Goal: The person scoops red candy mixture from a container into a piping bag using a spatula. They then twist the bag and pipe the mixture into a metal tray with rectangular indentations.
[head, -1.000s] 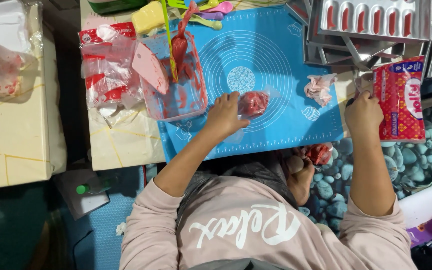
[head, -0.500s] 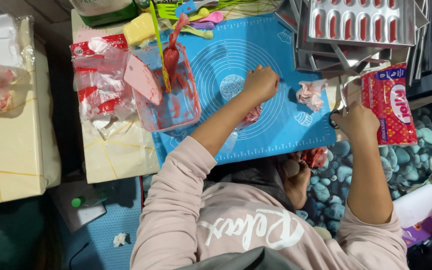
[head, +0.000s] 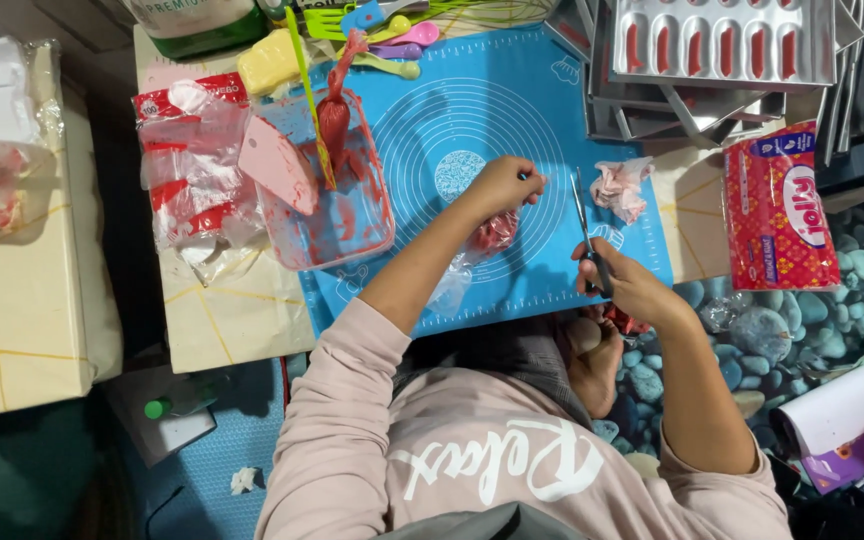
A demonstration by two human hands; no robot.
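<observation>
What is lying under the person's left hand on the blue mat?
Under the left hand a clear plastic bag with red filling lies on the blue mat. The bag's tip is covered by the fingers.

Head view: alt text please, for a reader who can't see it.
Seen from above, a person's left hand holds a clear bag of red paste on a blue silicone mat, while the right hand holds scissors. A red-smeared tub sits left.

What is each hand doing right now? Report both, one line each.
Left hand: closed, pinching the tip of the clear piping bag with red filling over the blue mat.
Right hand: closed on the scissors.
</observation>
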